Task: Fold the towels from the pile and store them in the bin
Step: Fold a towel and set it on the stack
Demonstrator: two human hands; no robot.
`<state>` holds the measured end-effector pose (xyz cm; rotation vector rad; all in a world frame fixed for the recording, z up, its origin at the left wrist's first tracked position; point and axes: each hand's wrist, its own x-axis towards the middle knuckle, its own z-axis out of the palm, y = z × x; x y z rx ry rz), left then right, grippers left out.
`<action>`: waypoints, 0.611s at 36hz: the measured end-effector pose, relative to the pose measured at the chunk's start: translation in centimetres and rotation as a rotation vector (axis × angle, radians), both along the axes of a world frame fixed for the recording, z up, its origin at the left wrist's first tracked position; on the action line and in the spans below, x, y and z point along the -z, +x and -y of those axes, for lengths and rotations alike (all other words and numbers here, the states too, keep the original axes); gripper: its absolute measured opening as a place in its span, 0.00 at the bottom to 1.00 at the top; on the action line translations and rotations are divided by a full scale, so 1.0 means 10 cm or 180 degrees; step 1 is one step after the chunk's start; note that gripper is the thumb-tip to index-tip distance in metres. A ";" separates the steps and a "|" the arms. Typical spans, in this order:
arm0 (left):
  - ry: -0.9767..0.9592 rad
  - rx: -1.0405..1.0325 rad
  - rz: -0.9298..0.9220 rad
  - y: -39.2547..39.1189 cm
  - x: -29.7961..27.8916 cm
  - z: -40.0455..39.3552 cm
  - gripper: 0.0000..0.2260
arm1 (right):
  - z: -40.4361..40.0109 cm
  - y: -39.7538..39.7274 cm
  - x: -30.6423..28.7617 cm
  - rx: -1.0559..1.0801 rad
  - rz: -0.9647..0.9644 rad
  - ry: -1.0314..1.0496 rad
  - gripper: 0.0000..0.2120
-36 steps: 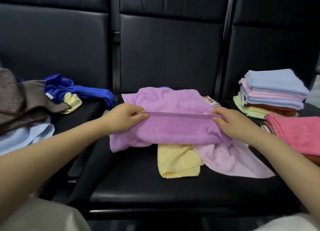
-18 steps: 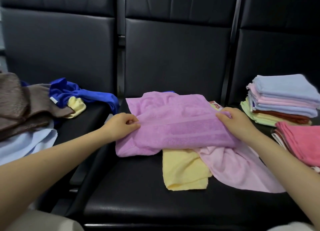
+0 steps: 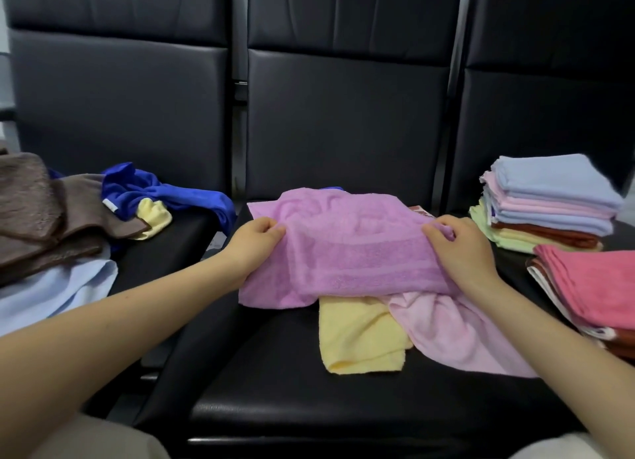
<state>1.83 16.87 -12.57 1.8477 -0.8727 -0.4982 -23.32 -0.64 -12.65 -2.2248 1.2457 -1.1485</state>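
Both hands' fingers [image 3: 271,230] on purple towel [image 3: 357,252]

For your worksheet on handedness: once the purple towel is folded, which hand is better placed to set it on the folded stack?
Probably the right hand: it grips the purple towel nearest the folded stack.

— What do you see of yourself?
— Your left hand [image 3: 256,244] and right hand [image 3: 462,249] are bare, no rings, forearms unsleeved.
— Below, at six o'clock?
— Your light beige trousers [image 3: 103,439] cover both knees.
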 end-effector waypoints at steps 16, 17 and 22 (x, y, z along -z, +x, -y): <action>0.1312 0.1300 0.1658 -0.07 -0.13 -0.52 0.11 | -0.37 -0.39 -0.33 -0.0552 -0.0061 0.0557 0.12; 0.1315 0.1441 0.1614 -0.09 -0.13 -0.56 0.11 | -0.39 -0.44 -0.32 -0.0564 -0.0308 0.0728 0.12; 0.1339 0.1950 0.1567 -0.25 -0.12 -0.70 0.13 | -0.47 -0.69 -0.29 -0.0805 -0.1124 0.1335 0.11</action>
